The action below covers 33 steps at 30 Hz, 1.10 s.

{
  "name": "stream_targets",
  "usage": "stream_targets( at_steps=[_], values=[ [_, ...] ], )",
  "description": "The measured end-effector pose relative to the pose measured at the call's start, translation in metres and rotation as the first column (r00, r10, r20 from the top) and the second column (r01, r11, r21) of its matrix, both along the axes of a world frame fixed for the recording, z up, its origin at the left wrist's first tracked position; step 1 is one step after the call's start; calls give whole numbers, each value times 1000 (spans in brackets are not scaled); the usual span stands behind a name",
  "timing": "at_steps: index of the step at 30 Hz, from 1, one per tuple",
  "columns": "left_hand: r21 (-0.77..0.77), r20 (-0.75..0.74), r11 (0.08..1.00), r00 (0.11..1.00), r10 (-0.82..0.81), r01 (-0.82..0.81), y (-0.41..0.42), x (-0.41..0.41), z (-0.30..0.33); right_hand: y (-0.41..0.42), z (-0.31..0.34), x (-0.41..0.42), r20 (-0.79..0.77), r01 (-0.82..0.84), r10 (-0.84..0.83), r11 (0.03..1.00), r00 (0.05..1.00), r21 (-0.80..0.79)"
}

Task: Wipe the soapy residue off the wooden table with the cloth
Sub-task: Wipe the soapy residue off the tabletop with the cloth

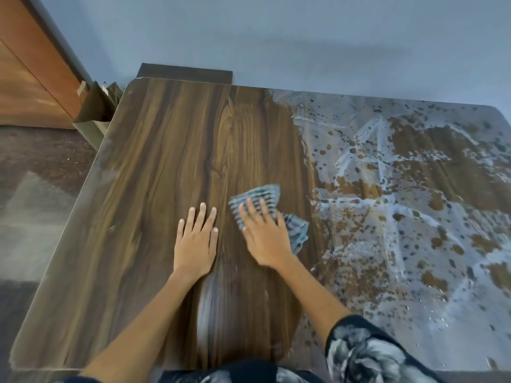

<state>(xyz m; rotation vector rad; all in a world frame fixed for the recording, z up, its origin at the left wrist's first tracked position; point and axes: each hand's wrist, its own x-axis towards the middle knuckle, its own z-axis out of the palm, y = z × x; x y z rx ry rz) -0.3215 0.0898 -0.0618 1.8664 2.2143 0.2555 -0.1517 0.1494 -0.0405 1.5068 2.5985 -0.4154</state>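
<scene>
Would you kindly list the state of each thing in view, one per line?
Table: left part wiped, right part soapy.
Residue: streaked and blotchy across the right part.
Cloth: crumpled, flat under the right hand.
Right hand: pressing the cloth.
Left hand: flat on bare wood.

Blue wall (276,37), orange cabinet (30,78), dark floor (41,161).

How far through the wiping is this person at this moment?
Roughly half done. The left part of the wooden table shows bare grain. The right hand presses the blue striped cloth flat near the edge of the soapy residue, which covers the right part. The left hand rests flat on wiped wood.
</scene>
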Motion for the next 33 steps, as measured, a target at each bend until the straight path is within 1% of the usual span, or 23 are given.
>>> stream_targets(
  at_steps=[2,3,5,7,9,12,14,15,16,18,20,22,24,26,28,30,31,33],
  values=[
    [4,5,1000,1000,-10,10,-24,3,-2,-49,1,9,-8,-161,162,987,987,22],
    [5,0,1000,1000,-16,16,-36,4,-3,-70,1,21,-17,-214,214,976,977,41],
    [6,-5,1000,1000,-18,18,-53,6,-4,-91,1,54,-28,-260,261,965,965,28],
    [6,-1,1000,1000,1,-1,-59,7,-4,-82,2,83,-10,-217,217,976,976,10],
    [5,-2,1000,1000,24,-24,-59,9,-4,-53,3,90,24,-117,116,993,993,14],
    [4,-10,999,999,35,-35,-58,10,-4,-19,1,60,22,58,-57,998,998,-28],
    [10,-11,999,999,36,-36,-59,10,-4,-17,0,35,12,93,-93,996,996,-14],
    [14,-8,999,999,36,-36,-59,10,-4,-23,-1,27,5,64,-64,998,998,-16],
    [18,-2,999,999,35,-35,-60,10,-4,-34,-1,22,3,-2,2,1000,1000,-9],
    [26,14,999,999,33,-33,-60,10,-4,-71,-1,27,-9,-184,185,983,983,17],
    [29,27,999,999,29,-30,-61,11,-4,-108,-1,51,-45,-333,334,942,941,22],
    [29,45,999,999,28,-30,-64,12,-4,-127,-5,88,-53,-394,394,919,918,11],
    [36,59,999,997,39,-41,-70,13,-4,-116,-6,119,0,-352,352,935,936,40],
    [41,66,997,996,56,-58,-76,16,-3,-84,-3,129,41,-237,236,971,971,39],
    [42,65,996,995,70,-73,-82,19,-4,-55,-1,116,47,-81,81,997,996,4],
    [42,67,996,994,81,-84,-86,20,-3,-43,-2,91,21,24,-25,1000,999,19],
    [41,70,995,994,85,-88,-89,21,-3,-44,-1,77,14,40,-40,999,999,16],
    [40,72,995,994,86,-89,-92,22,-3,-58,-1,59,17,-31,31,1000,999,7]
  ],
)
